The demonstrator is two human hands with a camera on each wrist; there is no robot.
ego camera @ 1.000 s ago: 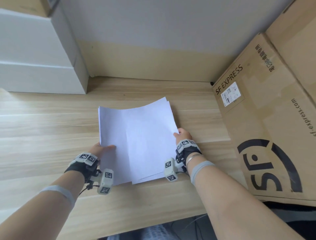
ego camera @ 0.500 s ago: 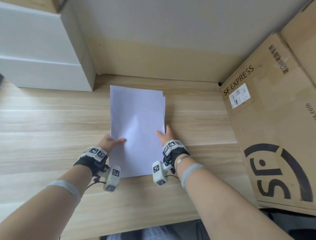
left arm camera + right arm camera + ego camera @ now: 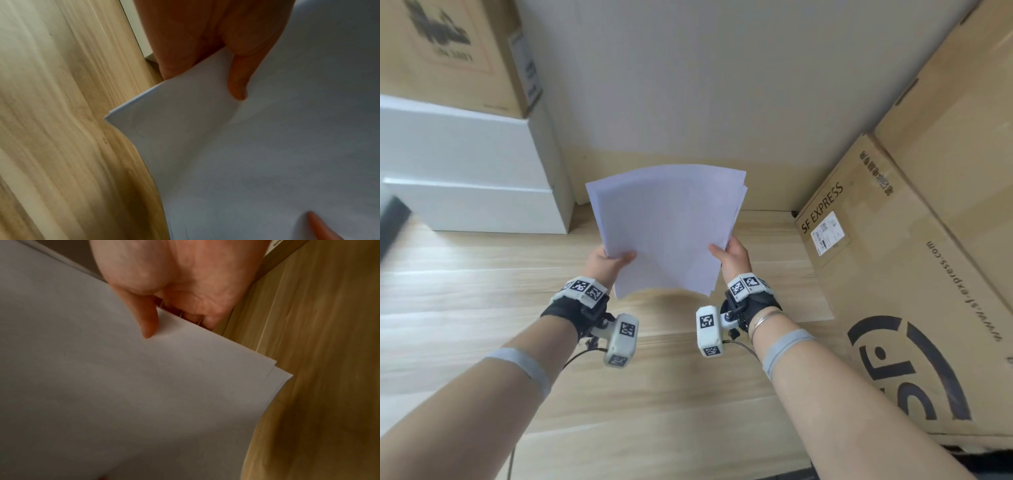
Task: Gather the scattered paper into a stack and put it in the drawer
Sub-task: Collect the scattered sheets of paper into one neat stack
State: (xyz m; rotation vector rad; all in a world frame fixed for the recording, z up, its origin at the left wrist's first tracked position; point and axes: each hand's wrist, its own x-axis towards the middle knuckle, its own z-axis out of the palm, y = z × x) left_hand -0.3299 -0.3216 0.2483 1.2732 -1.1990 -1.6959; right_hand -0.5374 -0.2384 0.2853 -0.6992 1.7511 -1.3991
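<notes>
A stack of white paper (image 3: 667, 226) is held up in the air above the wooden tabletop (image 3: 482, 308), tilted and bowed, with its sheets slightly offset at the right edge. My left hand (image 3: 608, 263) pinches the lower left side, thumb on top and fingers behind. My right hand (image 3: 731, 255) pinches the lower right side the same way. In the left wrist view the thumb (image 3: 238, 81) lies on the paper (image 3: 257, 154). In the right wrist view the thumb (image 3: 147, 321) presses the paper (image 3: 123, 386), its fingers underneath. No drawer is plainly seen.
A white cabinet or box unit (image 3: 469, 178) stands at the back left with a cardboard box (image 3: 455, 51) on top. Large SF Express cardboard boxes (image 3: 900, 274) fill the right side. A pale wall (image 3: 705, 85) closes the back.
The paper, lying flat on the table a second ago, was squared up and is now lifted off the table by both hands. The head view has tilted upward.
</notes>
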